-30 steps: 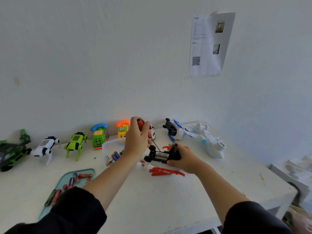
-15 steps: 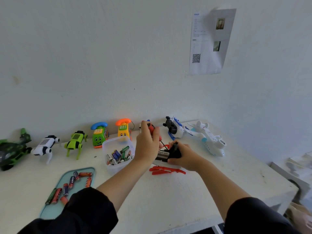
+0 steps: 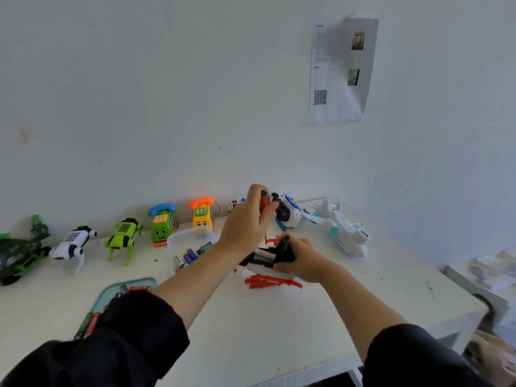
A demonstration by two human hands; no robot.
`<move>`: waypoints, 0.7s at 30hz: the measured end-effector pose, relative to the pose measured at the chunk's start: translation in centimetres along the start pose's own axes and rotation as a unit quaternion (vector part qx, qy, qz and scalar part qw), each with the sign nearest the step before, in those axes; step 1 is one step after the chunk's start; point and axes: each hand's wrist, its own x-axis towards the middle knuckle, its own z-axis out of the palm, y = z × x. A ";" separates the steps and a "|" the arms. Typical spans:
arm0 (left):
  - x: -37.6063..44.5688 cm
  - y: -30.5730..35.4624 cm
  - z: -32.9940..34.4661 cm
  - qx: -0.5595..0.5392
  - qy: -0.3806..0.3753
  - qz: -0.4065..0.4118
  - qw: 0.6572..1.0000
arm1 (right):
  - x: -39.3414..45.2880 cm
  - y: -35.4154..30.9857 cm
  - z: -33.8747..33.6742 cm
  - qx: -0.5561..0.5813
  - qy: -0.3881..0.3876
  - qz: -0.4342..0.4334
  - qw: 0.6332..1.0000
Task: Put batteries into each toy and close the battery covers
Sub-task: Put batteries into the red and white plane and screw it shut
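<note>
From the head view we are looking down at a white table (image 3: 251, 325) set against a white wall, and we are taking the clear tub of batteries (image 3: 192, 244) as our marker. Just right of the tub our left hand (image 3: 245, 222) is curling round a red-and-black screwdriver handle (image 3: 264, 199), with the thin shaft pointing down toward the toy below it. Further right and a little nearer to us, our right hand (image 3: 298, 259) is gripping an upturned toy with red rotor blades (image 3: 270, 275); its black underside is facing up and batteries (image 3: 262, 256) are lying in the open compartment. Behind the tub, along the wall, a yellow toy phone (image 3: 202, 213) and a green toy phone (image 3: 162, 224) are standing, and further left a green robot dog (image 3: 122, 236), a white robot dog (image 3: 74, 244) and a dark green vehicle (image 3: 19, 252). Right of the tub, past our hands, a white and blue helicopter (image 3: 290, 213) and a white plane (image 3: 346, 236) are sitting. Left of the tub and nearer to us a teal tray (image 3: 111, 291) is holding more batteries, partly hidden by our black sleeve. High on the wall, right of the tub, a printed sheet (image 3: 342, 71) is hanging.
</note>
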 end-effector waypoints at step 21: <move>-2.2 -3.0 1.6 0.338 -0.358 0.068 0.868 | 0.0 -0.3 0.3 -0.033 0.012 0.025 0.999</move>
